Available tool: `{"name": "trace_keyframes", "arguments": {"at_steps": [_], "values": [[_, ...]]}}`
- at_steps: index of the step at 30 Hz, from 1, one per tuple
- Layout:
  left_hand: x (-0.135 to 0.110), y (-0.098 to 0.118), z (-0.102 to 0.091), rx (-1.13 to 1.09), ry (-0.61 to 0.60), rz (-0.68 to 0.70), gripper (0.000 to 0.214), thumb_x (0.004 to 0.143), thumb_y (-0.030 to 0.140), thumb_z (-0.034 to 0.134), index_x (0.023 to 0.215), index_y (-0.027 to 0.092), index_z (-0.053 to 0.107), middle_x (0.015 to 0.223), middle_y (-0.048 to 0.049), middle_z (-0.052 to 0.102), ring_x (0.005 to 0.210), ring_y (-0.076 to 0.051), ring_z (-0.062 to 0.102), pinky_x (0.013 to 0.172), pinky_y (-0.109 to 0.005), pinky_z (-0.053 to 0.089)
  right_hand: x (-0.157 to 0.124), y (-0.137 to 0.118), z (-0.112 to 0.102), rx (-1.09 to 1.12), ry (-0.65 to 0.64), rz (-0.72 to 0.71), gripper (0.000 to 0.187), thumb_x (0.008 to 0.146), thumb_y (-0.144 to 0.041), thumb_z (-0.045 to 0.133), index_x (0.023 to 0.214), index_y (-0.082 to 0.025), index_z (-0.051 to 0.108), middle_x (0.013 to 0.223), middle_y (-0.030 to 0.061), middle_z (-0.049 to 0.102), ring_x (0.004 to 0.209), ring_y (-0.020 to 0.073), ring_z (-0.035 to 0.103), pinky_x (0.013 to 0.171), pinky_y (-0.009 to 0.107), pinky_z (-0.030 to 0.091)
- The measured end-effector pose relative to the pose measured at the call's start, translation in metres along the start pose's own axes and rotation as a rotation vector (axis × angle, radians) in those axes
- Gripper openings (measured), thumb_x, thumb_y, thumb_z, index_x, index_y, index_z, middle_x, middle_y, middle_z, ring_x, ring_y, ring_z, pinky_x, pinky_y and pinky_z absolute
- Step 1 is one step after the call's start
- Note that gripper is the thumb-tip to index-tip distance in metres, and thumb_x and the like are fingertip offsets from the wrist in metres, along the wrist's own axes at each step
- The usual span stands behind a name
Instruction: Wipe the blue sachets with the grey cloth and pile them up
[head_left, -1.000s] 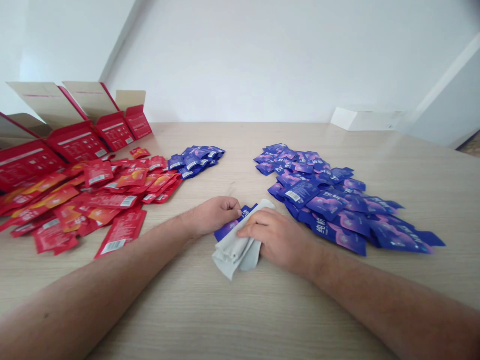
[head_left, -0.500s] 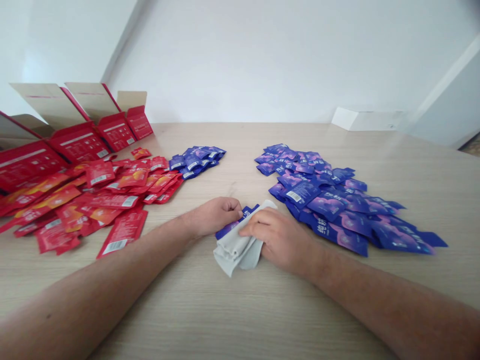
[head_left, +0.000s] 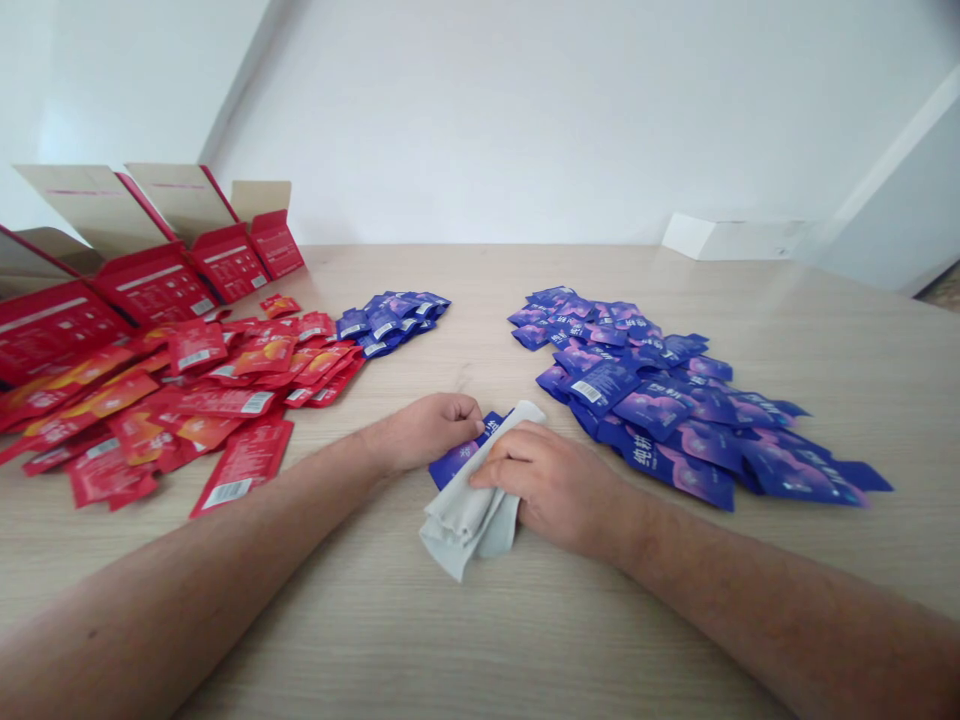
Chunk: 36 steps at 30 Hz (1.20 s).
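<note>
A blue and purple sachet [head_left: 453,464] lies on the table in front of me, partly hidden. My left hand [head_left: 439,428] is closed at its upper left edge, pinching it. My right hand [head_left: 559,483] is closed around a folded, pale grey-white cloth [head_left: 469,510]. The cloth rests across the right part of the sachet, and its loose lower end spreads toward me. Right of my hands lies a large heap of blue and purple sachets [head_left: 660,400]. Beyond my left hand is a smaller pile of blue sachets [head_left: 394,320].
Red and orange sachets [head_left: 210,390] are heaped on the left. Behind them stands a row of red cartons [head_left: 157,285] with raised flaps. A white box [head_left: 731,240] lies near the wall at the back right of the wooden table [head_left: 420,640].
My right hand and the cloth have slid slightly down and left over the sachet, baring more of its printed face. My left hand stays nearly still at the edge.
</note>
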<state>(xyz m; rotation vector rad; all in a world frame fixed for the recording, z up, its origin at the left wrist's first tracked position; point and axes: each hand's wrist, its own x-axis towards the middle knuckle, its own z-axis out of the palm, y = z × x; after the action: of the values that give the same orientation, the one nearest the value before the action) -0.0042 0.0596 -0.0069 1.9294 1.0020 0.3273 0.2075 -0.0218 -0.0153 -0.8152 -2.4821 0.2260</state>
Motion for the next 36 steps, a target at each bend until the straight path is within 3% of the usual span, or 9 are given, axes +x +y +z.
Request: {"name": "trace_keyframes", "arguments": {"at_steps": [4,9,14,30,36], "values": [[0.0008,-0.0018,0.0004,-0.028,-0.009,-0.033,0.028,0.086,0.045,0.056,0.081,0.018,0.057,0.065,0.0047,0.049,0.054,-0.009,0.041,0.048,-0.021,0.031,-0.0002,0.0027,-0.0001,-0.011,0.043,0.074,0.032,0.087,-0.007,0.062,0.116,-0.020,0.069,0.107,0.0070,0.069,0.103,0.0213,0.059,0.094,0.037,0.048],[0.0010,-0.0007,0.0003,-0.004,0.004,0.001,0.028,0.086,0.045,0.057,0.080,0.017,0.059,0.068,0.0041,0.051,0.057,-0.009,0.042,0.051,-0.020,0.033,-0.0003,-0.0006,0.0000,-0.014,-0.009,-0.005,0.028,0.088,-0.008,0.061,0.112,-0.020,0.071,0.105,0.0065,0.068,0.101,0.0216,0.059,0.090,0.035,0.049],[0.0006,-0.0008,0.0010,-0.027,0.005,-0.035,0.027,0.086,0.044,0.057,0.082,0.017,0.058,0.067,0.0043,0.050,0.056,-0.009,0.042,0.048,-0.020,0.030,0.0000,0.0022,-0.0012,-0.008,0.030,0.087,0.030,0.089,-0.008,0.061,0.115,-0.019,0.070,0.108,0.0070,0.068,0.104,0.0216,0.059,0.096,0.037,0.047],[0.0002,-0.0003,0.0007,-0.012,0.005,-0.003,0.027,0.084,0.044,0.058,0.081,0.017,0.060,0.067,0.0041,0.052,0.056,-0.009,0.042,0.050,-0.020,0.033,0.0010,0.0000,0.0006,-0.008,0.026,0.011,0.030,0.086,-0.006,0.062,0.112,-0.021,0.071,0.106,0.0062,0.068,0.102,0.0212,0.059,0.091,0.035,0.049],[0.0000,-0.0010,0.0006,-0.036,-0.017,-0.033,0.028,0.086,0.045,0.056,0.080,0.018,0.056,0.065,0.0054,0.048,0.053,-0.008,0.040,0.047,-0.020,0.031,-0.0033,0.0086,0.0024,-0.011,0.031,0.085,0.032,0.088,-0.007,0.061,0.116,-0.020,0.069,0.108,0.0071,0.069,0.104,0.0217,0.060,0.095,0.037,0.048]]}}
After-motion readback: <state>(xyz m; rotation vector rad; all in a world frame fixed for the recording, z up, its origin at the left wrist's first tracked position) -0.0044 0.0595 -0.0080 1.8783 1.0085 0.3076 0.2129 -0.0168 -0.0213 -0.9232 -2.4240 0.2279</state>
